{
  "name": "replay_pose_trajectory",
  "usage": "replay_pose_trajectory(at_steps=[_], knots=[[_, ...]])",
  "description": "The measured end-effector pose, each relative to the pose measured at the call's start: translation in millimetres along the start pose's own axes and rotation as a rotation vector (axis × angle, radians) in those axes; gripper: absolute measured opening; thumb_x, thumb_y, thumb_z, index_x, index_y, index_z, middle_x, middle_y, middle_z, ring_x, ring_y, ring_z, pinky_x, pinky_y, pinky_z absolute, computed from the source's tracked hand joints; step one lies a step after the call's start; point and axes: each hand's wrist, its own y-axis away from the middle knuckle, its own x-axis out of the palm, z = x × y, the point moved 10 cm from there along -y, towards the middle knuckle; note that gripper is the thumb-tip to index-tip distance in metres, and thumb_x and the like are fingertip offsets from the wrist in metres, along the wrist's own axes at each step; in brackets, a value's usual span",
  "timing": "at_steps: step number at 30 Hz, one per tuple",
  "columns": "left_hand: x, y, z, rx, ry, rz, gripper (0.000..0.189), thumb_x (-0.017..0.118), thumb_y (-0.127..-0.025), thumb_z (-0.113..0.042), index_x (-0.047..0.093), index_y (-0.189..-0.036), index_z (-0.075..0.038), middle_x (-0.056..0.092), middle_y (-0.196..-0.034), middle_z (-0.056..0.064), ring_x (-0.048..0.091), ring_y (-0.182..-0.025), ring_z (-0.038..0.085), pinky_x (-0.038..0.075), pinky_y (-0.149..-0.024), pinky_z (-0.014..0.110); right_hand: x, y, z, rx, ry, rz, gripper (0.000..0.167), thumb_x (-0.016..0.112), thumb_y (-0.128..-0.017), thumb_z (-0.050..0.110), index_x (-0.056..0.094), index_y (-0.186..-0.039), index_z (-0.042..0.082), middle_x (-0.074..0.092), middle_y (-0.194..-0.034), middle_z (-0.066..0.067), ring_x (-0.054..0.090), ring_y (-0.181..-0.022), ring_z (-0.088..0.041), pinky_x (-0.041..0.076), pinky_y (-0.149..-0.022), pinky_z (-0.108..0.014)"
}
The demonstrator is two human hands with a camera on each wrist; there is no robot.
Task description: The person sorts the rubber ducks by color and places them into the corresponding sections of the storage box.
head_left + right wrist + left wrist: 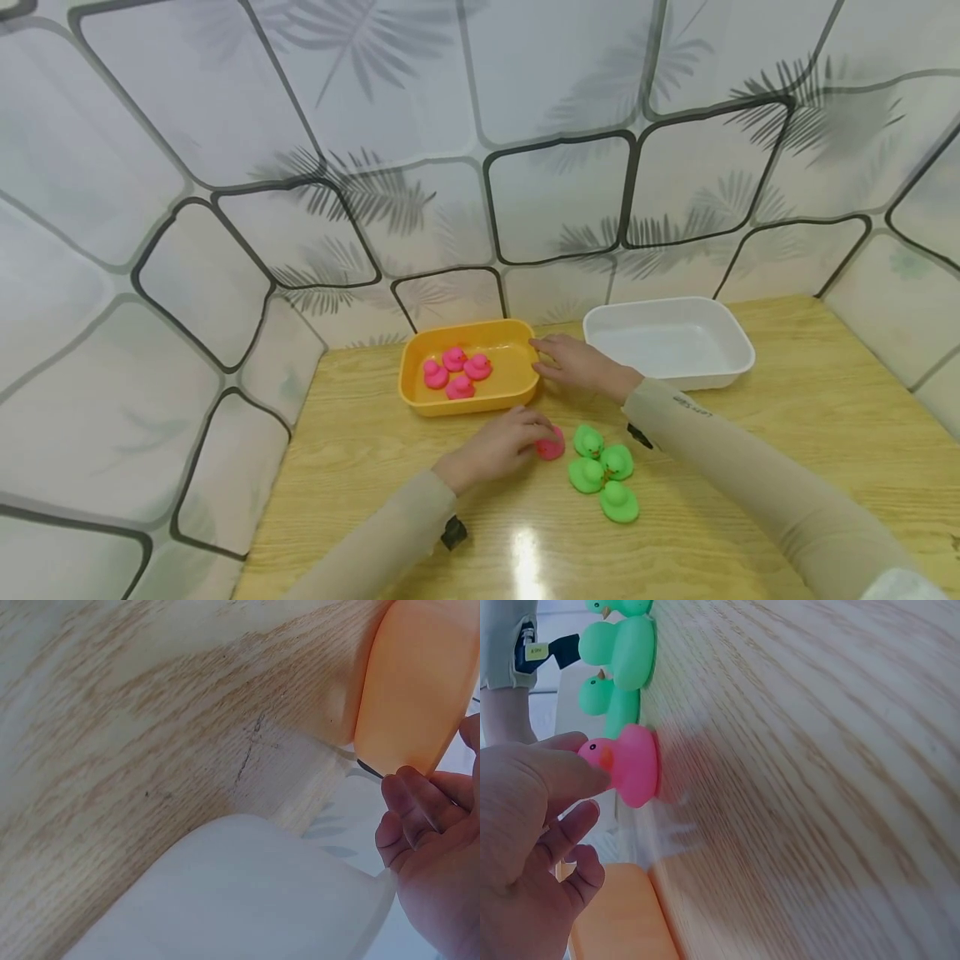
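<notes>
Sleeves [393, 529] nearest, the left hand [498, 442] pinches a pink rubber duck [637, 766], ideally gently, the right hand [573, 360] loosely touching the orange tray [472, 406].

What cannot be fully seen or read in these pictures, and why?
Head view: part of the pinched pink duck, behind fingers of the left hand.
Head view: sleeve lettering, too small.
Left wrist view: topmost green duck, cut by upper edge.
Right wrist view: white tray, cut by lower edge; right hand, by right edge.
</notes>
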Motion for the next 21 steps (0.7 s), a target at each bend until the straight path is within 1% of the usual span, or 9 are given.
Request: replay_pose_trajectory(at_steps=[3,6,10,15,21], knots=[[0.3,1.9,1.8,-0.012,-0.002,0.002,0.027,0.067,-0.099,-0.001,0.074,-0.123,-0.012,0.069,-0.129,0.005,0.060,-0.123,0.022,0.045,-0.112,0.032,-0.6,0.6,1.2,-0.001,-0.006,-0.004,0.054,0.058,-0.107,0.025,0.049,-0.149,-0.008,0.058,-0.142,-0.028,0.055,-0.132,-0.044,0.043,-0.113,-0.056],[1.9,3.9,5.7,-0.046,-0.007,0.017,0.029,0.066,-0.100,-0.003,0.073,-0.126,-0.014,0.067,-0.128,0.003,0.059,-0.121,0.020,0.046,-0.109,0.030,-0.7,1.1,1.2,0.006,-0.015,-0.004,0.054,0.058,-0.107,0.024,0.049,-0.149,-0.008,0.058,-0.143,-0.028,0.055,-0.132,-0.044,0.043,-0.113,-0.056],[3.7,7.3,9.6,-0.082,-0.010,0.030,0.029,0.069,-0.100,-0.010,0.073,-0.128,-0.018,0.066,-0.124,0.001,0.058,-0.115,0.018,0.048,-0.105,0.027,0.9,0.7,-0.2,0.017,-0.013,0.000,0.054,0.058,-0.107,0.024,0.049,-0.150,-0.008,0.057,-0.143,-0.028,0.054,-0.133,-0.044,0.042,-0.114,-0.056],[3.1,12.5,10.1,-0.078,-0.013,0.021,0.027,0.074,-0.099,-0.020,0.074,-0.126,-0.018,0.066,-0.118,0.000,0.059,-0.110,0.015,0.048,-0.102,0.026,1.0,0.6,-0.7,0.012,-0.005,-0.009,0.054,0.058,-0.107,0.024,0.049,-0.149,-0.008,0.058,-0.142,-0.028,0.055,-0.132,-0.044,0.042,-0.114,-0.056],[1.5,18.7,10.9,-0.073,-0.030,0.033,0.027,0.074,-0.099,-0.025,0.074,-0.125,-0.018,0.068,-0.116,-0.001,0.059,-0.108,0.015,0.049,-0.098,0.024,-0.3,1.0,0.5,-0.005,0.005,-0.021,0.054,0.059,-0.107,0.025,0.050,-0.149,-0.008,0.059,-0.141,-0.028,0.056,-0.131,-0.044,0.044,-0.112,-0.055]])
